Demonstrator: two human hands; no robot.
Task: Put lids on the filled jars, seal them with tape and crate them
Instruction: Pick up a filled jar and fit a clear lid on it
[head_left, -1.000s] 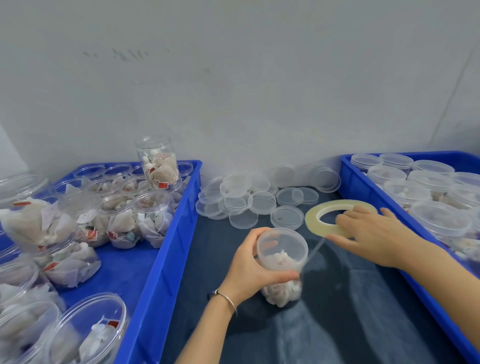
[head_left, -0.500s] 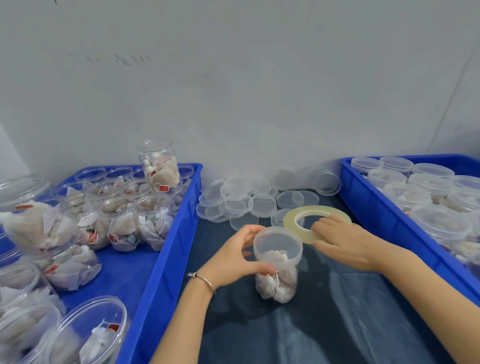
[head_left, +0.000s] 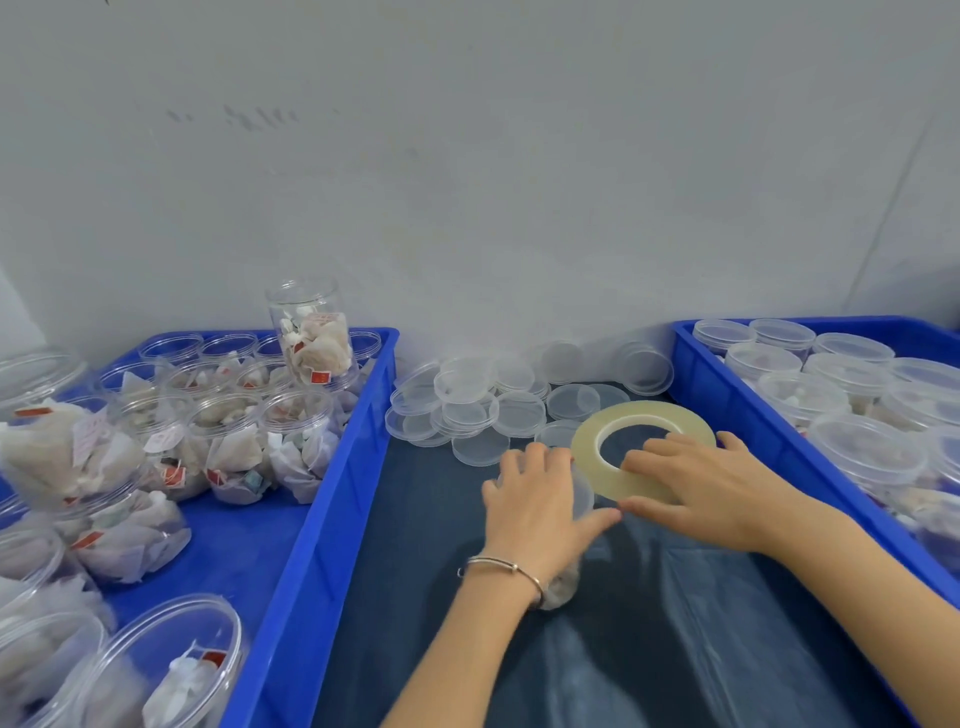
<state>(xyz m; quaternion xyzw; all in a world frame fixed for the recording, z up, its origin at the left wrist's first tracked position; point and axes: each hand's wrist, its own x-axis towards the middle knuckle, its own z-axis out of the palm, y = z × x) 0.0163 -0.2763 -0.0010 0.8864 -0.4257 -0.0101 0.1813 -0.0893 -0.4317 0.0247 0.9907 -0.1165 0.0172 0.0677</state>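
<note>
The left hand (head_left: 535, 499) is gripping a lidded jar (head_left: 582, 493) while the right hand (head_left: 691, 488) is holding the tape roll (head_left: 644, 447) against it; keeping the tape taut should seal the lid cleanly.

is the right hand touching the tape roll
Touching. The head view shows the right hand with fingers lying over the tape roll and the thumb under its near edge.

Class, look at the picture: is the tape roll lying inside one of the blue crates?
No, the tape roll is held by the right hand over the dark table between them.
</note>
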